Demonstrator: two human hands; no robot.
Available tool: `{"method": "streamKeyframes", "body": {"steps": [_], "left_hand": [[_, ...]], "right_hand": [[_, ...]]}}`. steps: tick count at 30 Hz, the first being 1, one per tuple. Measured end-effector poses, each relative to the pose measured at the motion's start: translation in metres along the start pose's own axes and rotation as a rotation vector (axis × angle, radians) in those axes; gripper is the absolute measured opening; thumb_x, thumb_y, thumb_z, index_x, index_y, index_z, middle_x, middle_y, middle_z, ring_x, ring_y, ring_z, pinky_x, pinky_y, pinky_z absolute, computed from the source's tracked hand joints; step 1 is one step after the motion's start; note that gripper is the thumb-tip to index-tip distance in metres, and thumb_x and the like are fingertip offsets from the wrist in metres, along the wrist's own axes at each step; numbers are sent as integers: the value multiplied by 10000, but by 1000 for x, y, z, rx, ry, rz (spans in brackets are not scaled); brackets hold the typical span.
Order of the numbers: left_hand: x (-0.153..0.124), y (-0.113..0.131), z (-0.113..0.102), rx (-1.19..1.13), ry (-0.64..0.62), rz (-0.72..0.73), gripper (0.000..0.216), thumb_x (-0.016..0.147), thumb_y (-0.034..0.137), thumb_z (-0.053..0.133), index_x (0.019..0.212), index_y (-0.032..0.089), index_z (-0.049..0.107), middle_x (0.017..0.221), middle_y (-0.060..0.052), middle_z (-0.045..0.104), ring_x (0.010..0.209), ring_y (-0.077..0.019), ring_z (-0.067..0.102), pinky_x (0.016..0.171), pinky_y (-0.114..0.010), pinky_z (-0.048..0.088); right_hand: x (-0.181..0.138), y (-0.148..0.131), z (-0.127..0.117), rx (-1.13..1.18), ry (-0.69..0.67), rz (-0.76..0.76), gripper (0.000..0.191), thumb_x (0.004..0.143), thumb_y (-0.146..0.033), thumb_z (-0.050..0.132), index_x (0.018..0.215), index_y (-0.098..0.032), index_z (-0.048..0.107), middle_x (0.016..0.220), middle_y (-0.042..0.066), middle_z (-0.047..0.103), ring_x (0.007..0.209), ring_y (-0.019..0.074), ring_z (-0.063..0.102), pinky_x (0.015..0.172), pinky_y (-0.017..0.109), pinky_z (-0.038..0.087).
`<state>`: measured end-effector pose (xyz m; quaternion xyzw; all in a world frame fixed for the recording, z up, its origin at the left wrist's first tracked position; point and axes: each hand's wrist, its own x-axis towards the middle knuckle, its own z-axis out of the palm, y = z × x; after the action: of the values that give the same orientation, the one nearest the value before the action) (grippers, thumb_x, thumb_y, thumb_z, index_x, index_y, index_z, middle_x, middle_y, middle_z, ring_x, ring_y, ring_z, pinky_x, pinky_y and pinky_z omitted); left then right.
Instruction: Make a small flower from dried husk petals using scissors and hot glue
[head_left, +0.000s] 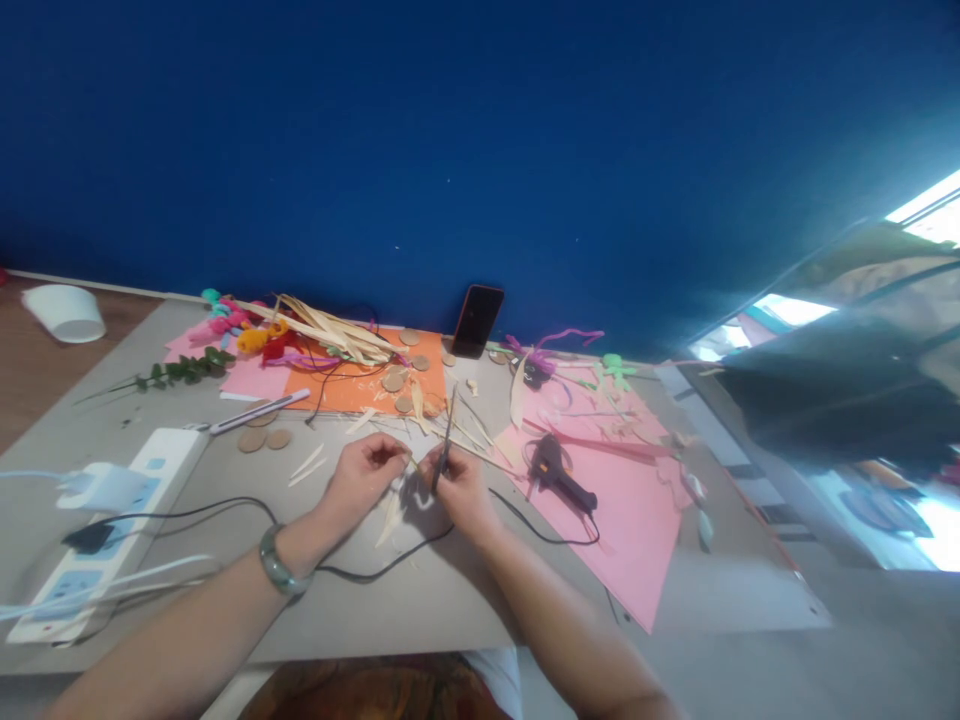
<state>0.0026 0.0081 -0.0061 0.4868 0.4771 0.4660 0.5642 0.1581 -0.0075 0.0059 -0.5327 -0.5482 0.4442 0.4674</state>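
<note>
My left hand (365, 473) is closed in a pinch on a thin pale straw strip (412, 462) at the middle of the grey table (420, 600). My right hand (459, 490) is closed round a pair of scissors (446, 438), whose blades point up and away toward the wall. The two hands sit close together, the strip reaching toward the scissors. A green bangle (281, 570) is on my left wrist. Cut straw pieces (390, 520) lie under the hands.
A black glue gun (559, 478) lies on pink paper (630, 520) at right, its cord (375, 570) running under my hands. Orange paper (352, 385), straw bundle (330, 330), cardboard discs (264, 438), a phone (478, 320), a power strip (112, 520) and a white cup (64, 312) are around.
</note>
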Motion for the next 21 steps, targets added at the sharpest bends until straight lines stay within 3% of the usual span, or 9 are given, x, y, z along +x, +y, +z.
{"method": "streamKeyframes", "body": {"steps": [13, 21], "left_hand": [[-2, 4, 1, -40, 32, -36, 147, 712, 270, 612, 620, 162, 575, 515, 46, 511, 478, -91, 448, 483, -210, 352], [0, 2, -2, -14, 44, -38, 171, 736, 259, 560, 605, 156, 597, 533, 30, 517, 467, -86, 437, 461, -208, 325]], "right_hand": [[0, 2, 0, 7, -12, 1, 117, 679, -222, 608, 582, -178, 559, 600, -12, 534, 592, 126, 482, 594, 255, 416], [-1, 3, 0, -8, -26, -12, 121, 677, -219, 607, 573, -179, 557, 601, -4, 542, 597, 128, 483, 593, 258, 419]]}}
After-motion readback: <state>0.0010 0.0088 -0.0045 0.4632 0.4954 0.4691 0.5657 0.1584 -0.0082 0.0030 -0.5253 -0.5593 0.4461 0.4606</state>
